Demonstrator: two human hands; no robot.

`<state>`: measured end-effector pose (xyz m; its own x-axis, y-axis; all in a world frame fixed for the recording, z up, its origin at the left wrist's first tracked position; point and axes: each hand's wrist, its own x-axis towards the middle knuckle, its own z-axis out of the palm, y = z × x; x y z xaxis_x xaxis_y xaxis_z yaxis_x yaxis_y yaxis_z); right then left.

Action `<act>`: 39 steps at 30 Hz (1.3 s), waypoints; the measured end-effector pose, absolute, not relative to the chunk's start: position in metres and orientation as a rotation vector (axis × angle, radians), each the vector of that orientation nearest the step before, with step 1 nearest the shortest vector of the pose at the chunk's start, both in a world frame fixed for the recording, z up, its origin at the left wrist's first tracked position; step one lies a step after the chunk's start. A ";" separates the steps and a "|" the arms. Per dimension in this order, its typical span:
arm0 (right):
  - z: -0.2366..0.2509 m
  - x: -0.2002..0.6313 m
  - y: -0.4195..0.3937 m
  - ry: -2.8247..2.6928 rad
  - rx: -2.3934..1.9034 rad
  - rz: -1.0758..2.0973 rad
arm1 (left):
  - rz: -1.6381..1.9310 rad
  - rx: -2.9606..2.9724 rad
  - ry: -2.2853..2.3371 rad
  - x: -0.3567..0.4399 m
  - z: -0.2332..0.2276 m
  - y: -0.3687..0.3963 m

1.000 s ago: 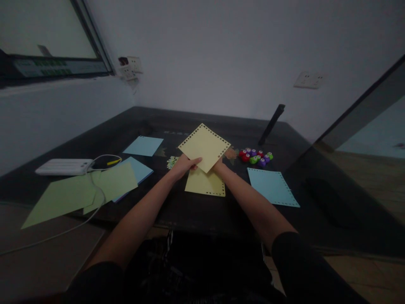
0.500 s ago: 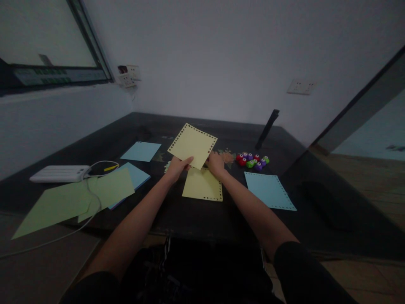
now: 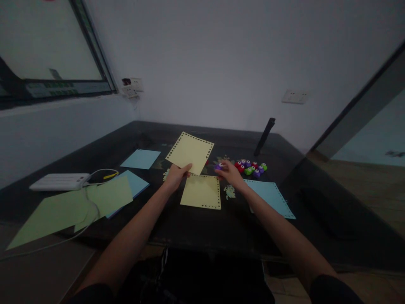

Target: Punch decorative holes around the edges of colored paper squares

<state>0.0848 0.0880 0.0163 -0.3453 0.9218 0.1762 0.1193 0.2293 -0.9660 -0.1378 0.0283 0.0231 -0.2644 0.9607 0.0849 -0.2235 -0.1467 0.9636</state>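
My left hand (image 3: pixel 174 177) grips a yellow paper sheet (image 3: pixel 190 152) by its lower edge, thumb on top. Small shapes are punched along several of its edges. At the right, my right hand (image 3: pixel 230 173) has its fingers closed around a small purple craft punch (image 3: pixel 218 167), just off the sheet's edge. A second punched yellow sheet (image 3: pixel 201 194) lies flat on the table below. Part of a red object (image 3: pixel 207 162) shows behind the held sheet; most of it is hidden. Tiny paper cut-outs (image 3: pixel 229 192) lie below my right hand.
Red, purple and green craft punches (image 3: pixel 248 170) cluster at the right, above a punched blue sheet (image 3: pixel 272 196). A black upright bar (image 3: pixel 265 137) stands behind. Leftward are a blue sheet (image 3: pixel 141 159), green sheets (image 3: pixel 104 196) and a white power bank (image 3: pixel 60 181) with a cable.
My right hand has moved right, away from the held sheet's edge, and the purple punch now shows in its fingers. Cut-outs below it have come into view. My left hand still holds the sheet.
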 end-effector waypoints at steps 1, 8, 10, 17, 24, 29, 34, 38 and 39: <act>0.019 0.095 0.077 -1.588 -0.968 1.329 | 1.538 0.991 1.142 -0.130 0.025 0.025; 0.036 0.154 0.015 -1.161 -0.887 1.538 | 1.296 1.203 1.016 -0.068 0.045 0.013; 0.033 0.161 0.011 -1.070 -0.865 1.533 | 1.286 1.259 1.020 -0.054 0.045 0.014; 0.015 0.161 0.011 -0.924 -0.843 1.536 | 1.316 1.379 1.286 -0.044 0.021 0.016; 0.019 0.157 0.004 -0.941 -0.861 1.499 | 1.240 1.474 1.357 -0.050 0.021 0.017; 0.020 0.157 0.005 -0.933 -0.872 1.500 | 1.215 1.511 1.335 -0.048 0.025 0.016; 0.021 0.157 0.004 -0.931 -0.876 1.490 | 1.193 1.541 1.335 -0.048 0.026 0.015; 0.021 0.157 0.004 -0.937 -0.870 1.484 | 1.213 1.531 1.324 -0.048 0.024 0.014; 0.021 0.157 0.004 -0.941 -0.870 1.480 | 1.217 1.524 1.323 -0.047 0.024 0.014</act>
<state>0.1568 0.0036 0.0205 -0.1054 0.9943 -0.0178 -0.4058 -0.0593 -0.9120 -0.0473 0.0143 0.0236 0.0070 0.9848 0.1736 0.2550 -0.1696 0.9519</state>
